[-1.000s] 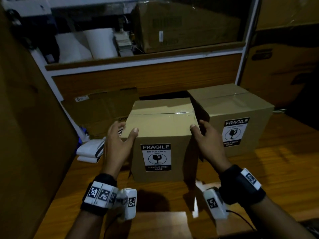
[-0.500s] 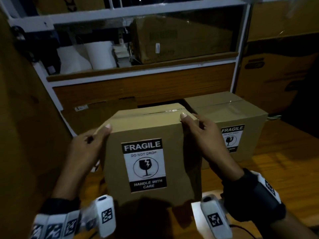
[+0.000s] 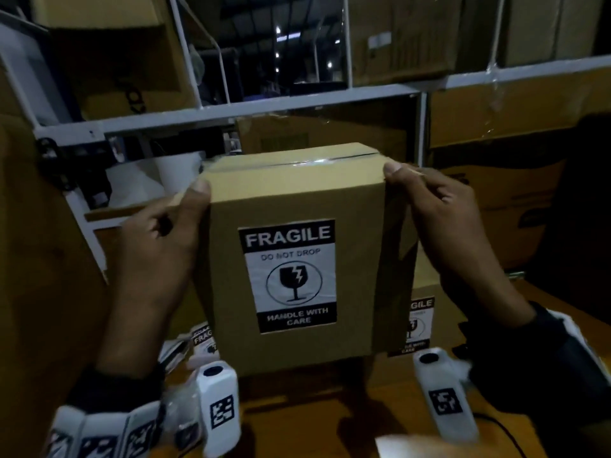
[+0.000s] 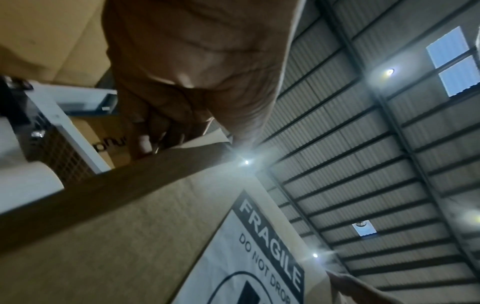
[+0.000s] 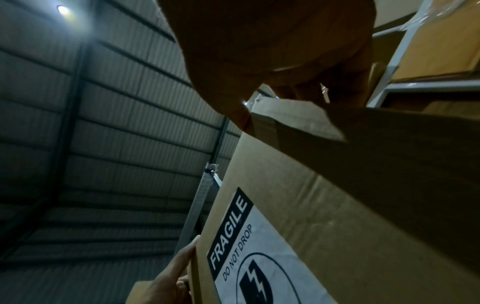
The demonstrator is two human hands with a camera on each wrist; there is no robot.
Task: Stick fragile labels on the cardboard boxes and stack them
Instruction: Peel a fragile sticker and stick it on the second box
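Shelf rail: white, running across behind.
Stored cartons: big, brown, up on the shelving.
White roll: upright, back left.
Ceiling lights: glaring overhead.

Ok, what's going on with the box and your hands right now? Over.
Left hand and right hand grip labelled box, lifted. Second labelled box behind, right. Nothing blocking.

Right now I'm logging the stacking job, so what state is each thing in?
Held box: taped shut, lifted off the table, label facing the camera.
Fragile label: stuck flat on the held box's front.
Second box: on the table behind, labelled, mostly hidden.
Spare labels: loose on the table, lower left.
Left hand: grip on the box's left side.
Right hand: grip on the box's right side.
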